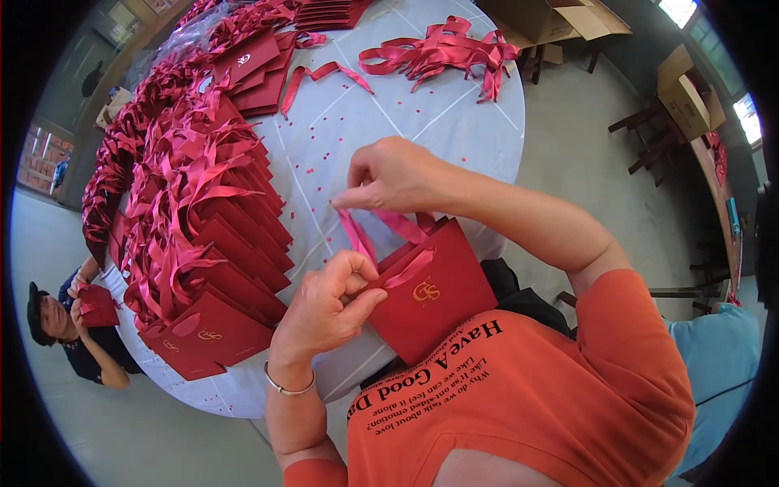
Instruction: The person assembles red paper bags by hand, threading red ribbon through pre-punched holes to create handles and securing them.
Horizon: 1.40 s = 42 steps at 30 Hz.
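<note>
A dark red paper gift bag [442,288] with a gold emblem leans upright against my body at the table's near edge. From its top rises a pink ribbon handle [403,226]. Above the bag, my right hand [398,174] pinches the upper end of the ribbon loop between thumb and fingers. My left hand [329,304], a bracelet at its wrist, is closed at the bag's top left corner. Thumb and forefinger meet around a ribbon strand there; the exact grip is partly hidden by the fingers.
Rows of finished-looking red bags [203,243] with pink ribbons crowd the table's left side. Loose pink ribbons [442,53] lie at the back. Small red scraps dot the white tablecloth [324,122]. A person [77,325] holds a bag at far left. Cardboard boxes [690,93] stand right.
</note>
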Each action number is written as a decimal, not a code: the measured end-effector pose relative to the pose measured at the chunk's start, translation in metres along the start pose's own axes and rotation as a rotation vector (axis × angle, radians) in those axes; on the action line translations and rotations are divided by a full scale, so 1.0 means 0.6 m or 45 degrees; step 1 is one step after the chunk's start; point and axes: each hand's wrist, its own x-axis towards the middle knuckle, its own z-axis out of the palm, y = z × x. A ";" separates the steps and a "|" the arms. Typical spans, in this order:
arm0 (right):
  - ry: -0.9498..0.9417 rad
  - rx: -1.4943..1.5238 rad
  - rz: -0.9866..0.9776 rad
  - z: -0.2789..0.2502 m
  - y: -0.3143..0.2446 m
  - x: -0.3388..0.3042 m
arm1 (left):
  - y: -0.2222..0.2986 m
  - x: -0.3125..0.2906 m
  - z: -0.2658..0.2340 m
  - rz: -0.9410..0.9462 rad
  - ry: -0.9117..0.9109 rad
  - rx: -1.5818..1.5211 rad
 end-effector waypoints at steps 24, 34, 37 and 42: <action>0.017 0.228 0.217 -0.009 0.043 -0.136 | -0.047 0.026 0.015 -0.308 0.247 -0.028; 0.600 -0.040 -0.221 0.011 0.019 -0.104 | -0.073 0.035 0.048 -0.246 0.584 -0.312; 0.077 0.305 0.114 -0.011 0.000 -0.070 | -0.061 0.034 0.048 -0.259 0.607 -0.271; -0.109 0.499 0.250 -0.004 -0.008 -0.020 | -0.052 0.030 0.044 -0.266 0.548 -0.207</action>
